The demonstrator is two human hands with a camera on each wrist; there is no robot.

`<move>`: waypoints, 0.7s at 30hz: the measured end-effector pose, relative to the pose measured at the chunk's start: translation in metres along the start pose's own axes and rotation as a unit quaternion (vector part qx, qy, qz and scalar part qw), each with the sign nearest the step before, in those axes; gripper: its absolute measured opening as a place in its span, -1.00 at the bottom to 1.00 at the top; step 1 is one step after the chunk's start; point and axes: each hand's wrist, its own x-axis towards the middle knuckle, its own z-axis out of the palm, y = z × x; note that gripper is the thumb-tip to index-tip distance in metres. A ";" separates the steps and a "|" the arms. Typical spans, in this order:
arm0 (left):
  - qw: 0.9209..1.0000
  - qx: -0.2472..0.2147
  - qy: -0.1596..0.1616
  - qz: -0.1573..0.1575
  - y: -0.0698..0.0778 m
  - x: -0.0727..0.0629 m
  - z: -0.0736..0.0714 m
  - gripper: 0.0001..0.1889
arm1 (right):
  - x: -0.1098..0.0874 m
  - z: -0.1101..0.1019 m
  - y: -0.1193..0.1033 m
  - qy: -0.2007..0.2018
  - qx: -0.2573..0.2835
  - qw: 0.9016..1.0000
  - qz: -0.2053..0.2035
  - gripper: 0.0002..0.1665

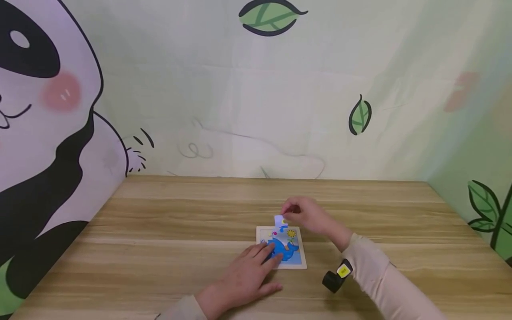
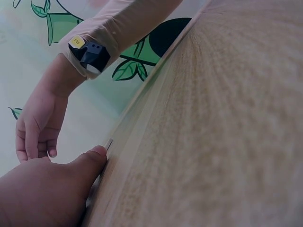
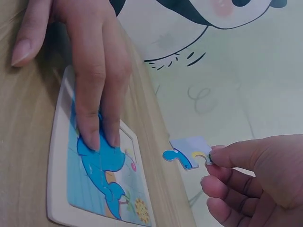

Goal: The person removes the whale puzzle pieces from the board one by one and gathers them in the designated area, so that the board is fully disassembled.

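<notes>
One puzzle piece (image 3: 185,152) is pinched in the right hand (image 1: 312,217) near the far edge of the framed puzzle (image 1: 287,251); the left hand (image 1: 249,276) rests straight-fingered on its left.

A pale green wall (image 1: 192,89) rises behind a wooden table (image 1: 168,213). A large panda (image 1: 60,124) decorates the left side; leaves (image 1: 270,18) and thin grey scribbles (image 1: 196,153) mark the middle.

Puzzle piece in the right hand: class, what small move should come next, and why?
Probably lower the piece toward the board. The right hand pinches it clear of the board, and its blue patch resembles the blue of the whale. The left hand rests on the board, which should help steady it.
</notes>
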 end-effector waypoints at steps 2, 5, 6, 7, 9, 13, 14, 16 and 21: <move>1.000 0.000 0.000 0.000 0.000 0.000 0.000 -0.34 | 0.000 -0.003 0.001 -0.002 -0.003 1.000 -0.001 -0.93; 1.000 -0.003 -0.005 -0.002 -0.001 0.000 -0.001 -0.33 | -0.002 -0.007 0.003 -0.003 -0.006 1.000 -0.002 -0.92; 1.000 -0.004 -0.006 -0.002 -0.001 0.000 -0.001 -0.33 | -0.002 -0.009 0.003 -0.002 -0.008 1.000 -0.003 -0.93; 1.000 -0.005 -0.007 -0.003 -0.001 0.001 -0.001 -0.33 | -0.003 -0.010 0.004 -0.002 -0.009 1.000 -0.002 -0.93; 1.000 -0.005 -0.007 -0.003 -0.001 0.001 -0.002 -0.33 | -0.004 -0.013 0.005 -0.001 -0.010 1.000 0.000 -0.93; 1.000 0.002 -0.005 -0.004 0.000 0.001 -0.001 -0.34 | -0.008 -0.018 0.008 0.001 -0.011 1.000 0.006 -0.93; 1.000 0.003 -0.005 -0.004 0.000 0.001 -0.001 -0.34 | -0.009 -0.019 0.009 0.001 -0.011 1.000 0.008 -0.93; 1.000 0.005 -0.004 -0.003 0.000 0.001 -0.001 -0.34 | -0.010 -0.021 0.010 0.000 -0.011 1.000 0.010 -0.94; 1.000 0.009 -0.001 -0.002 -0.001 0.000 0.000 -0.34 | -0.013 -0.025 0.015 -0.004 -0.008 1.000 0.013 -0.94</move>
